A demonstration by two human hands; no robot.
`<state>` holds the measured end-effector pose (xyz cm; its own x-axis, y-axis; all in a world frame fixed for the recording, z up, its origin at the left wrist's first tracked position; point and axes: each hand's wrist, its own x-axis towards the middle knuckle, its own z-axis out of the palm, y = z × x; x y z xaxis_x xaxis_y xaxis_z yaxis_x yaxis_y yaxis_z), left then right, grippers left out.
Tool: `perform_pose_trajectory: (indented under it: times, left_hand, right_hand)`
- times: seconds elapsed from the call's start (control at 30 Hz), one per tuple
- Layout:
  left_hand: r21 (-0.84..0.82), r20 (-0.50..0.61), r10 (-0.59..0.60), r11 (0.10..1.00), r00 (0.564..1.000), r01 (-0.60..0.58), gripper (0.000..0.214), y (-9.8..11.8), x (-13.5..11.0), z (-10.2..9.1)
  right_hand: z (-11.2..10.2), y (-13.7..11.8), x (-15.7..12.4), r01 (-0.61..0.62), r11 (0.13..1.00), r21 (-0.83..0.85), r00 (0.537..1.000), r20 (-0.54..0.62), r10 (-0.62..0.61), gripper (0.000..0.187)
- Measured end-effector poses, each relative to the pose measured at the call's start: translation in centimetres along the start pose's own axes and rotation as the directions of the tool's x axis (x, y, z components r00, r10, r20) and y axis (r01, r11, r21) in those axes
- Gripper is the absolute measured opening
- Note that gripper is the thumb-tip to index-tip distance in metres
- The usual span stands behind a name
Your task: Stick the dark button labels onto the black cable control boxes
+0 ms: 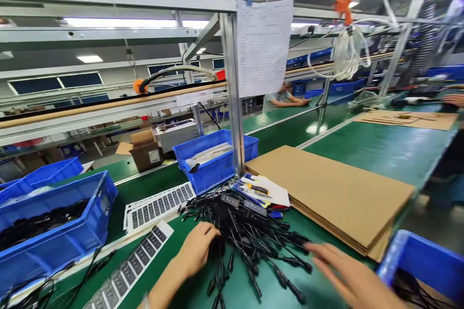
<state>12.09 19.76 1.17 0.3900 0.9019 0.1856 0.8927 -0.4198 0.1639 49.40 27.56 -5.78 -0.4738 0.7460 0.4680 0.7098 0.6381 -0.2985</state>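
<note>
A tangled pile of black cables (253, 236) with plug ends and small boxes lies on the green tabletop. My left hand (198, 247) is at the pile's left side, with fingers bent round some black cables; its fingertips are partly hidden. On the right, my right hand (344, 270) is slightly blurred, with fingers stretched towards the cable ends and nothing visible in it. Beside my left forearm lies a white sheet of dark grey labels (132, 268). Behind it, another stack of label sheets (159, 206) rests near a metal ledge.
Flat cardboard sheets (333, 188) are stacked right of the pile. Blue bins stand left (58, 236), behind (213, 176) and at lower right (427, 260). A screwdriver (258, 188) lies by a metal post (234, 106) with a paper sheet (264, 48). A co-worker (282, 99) sits further back.
</note>
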Motion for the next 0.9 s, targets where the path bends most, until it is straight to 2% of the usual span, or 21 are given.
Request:
perform_pose_trajectory:
  times: [0.03,0.1,0.17,0.23,0.33,0.43,0.57,0.7,0.8,0.9]
  left_hand:
    - [0.028,-0.005,0.025,0.999,1.000,-0.025,0.050,-1.0,0.3,0.3]
    - [0.074,-0.010,0.091,0.993,0.996,-0.090,0.038,-2.3,1.3,1.3]
    - [0.127,-0.029,0.150,0.981,0.988,-0.145,0.027,-2.9,2.1,2.3]
    - [0.174,-0.060,0.196,0.968,0.979,-0.183,0.027,-3.1,2.3,2.5]
    - [0.232,-0.124,0.233,0.952,0.964,-0.201,0.032,-2.7,0.9,1.2]
    - [0.349,-0.160,0.269,0.915,0.950,-0.201,0.033,-0.9,-2.0,-0.5]
    - [0.419,-0.062,0.251,0.885,0.966,-0.203,0.035,2.3,-5.7,-0.5]
    - [0.277,0.086,0.150,0.946,0.985,-0.168,0.042,3.7,-8.4,0.9]
    - [0.124,0.147,0.104,0.985,0.984,-0.123,0.063,3.6,-9.7,1.0]
    - [0.013,0.158,0.027,0.999,0.987,-0.029,0.046,3.1,-10.2,0.6]
  right_hand:
    - [0.3,-3.4,2.8,0.069,0.997,0.036,0.989,0.127,-0.073,0.032]
    - [1.5,-10.2,8.1,0.130,0.991,-0.014,0.947,0.298,-0.120,0.031]
    - [3.2,-15.4,12.4,0.154,0.975,-0.160,0.937,0.336,-0.093,0.033]
    - [5.0,-18.1,15.0,0.140,0.959,-0.245,0.947,0.316,-0.058,0.032]
    - [6.6,-18.3,16.4,0.166,0.938,-0.304,0.948,0.312,-0.066,0.019]
    - [7.1,-17.3,16.1,0.256,0.915,-0.313,0.931,0.335,-0.146,0.017]
    - [7.9,-17.6,15.4,0.329,0.885,-0.329,0.914,0.346,-0.211,0.018]
    - [9.3,-18.5,15.4,0.348,0.868,-0.356,0.908,0.356,-0.218,0.027]
    - [9.7,-19.1,15.3,0.343,0.861,-0.376,0.908,0.366,-0.202,0.028]
    - [9.8,-19.9,14.9,0.321,0.858,-0.402,0.915,0.366,-0.172,0.026]
